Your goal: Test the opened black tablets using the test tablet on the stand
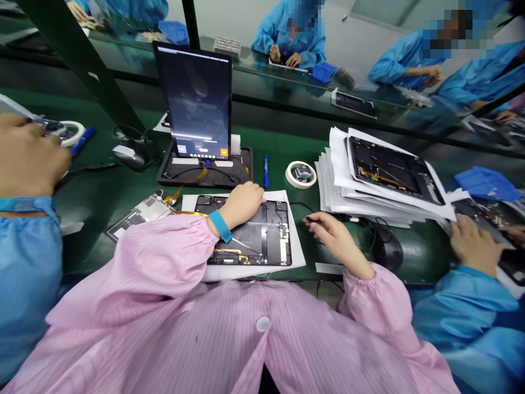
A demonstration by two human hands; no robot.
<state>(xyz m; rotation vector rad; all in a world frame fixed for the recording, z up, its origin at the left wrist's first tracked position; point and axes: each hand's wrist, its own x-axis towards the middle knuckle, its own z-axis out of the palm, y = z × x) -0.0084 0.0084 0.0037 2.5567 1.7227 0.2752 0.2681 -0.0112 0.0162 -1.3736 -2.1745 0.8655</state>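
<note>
A black tablet housing (250,235) with its inside showing lies on white paper (298,254) in front of me. My left hand (243,203), a blue band at its wrist, rests across the housing's upper part, fingers stretched out to the right. To the right of the paper, my right hand (334,235) hovers low with thumb and fingertips pinched together at a small dark thing that I cannot make out. A thin black cable (302,204) passes just behind those fingertips. Left of the housing, a loose circuit board assembly (150,210) joins gold ribbon cables (186,212).
A lit tablet screen (197,104) stands upright in a black tray (164,174). Behind the housing are a blue marker (266,171) and a tape roll (290,174). Stacked paper-wrapped housings (328,189) and a black mouse (388,249) stand right. Co-workers' hands (473,243) flank both sides.
</note>
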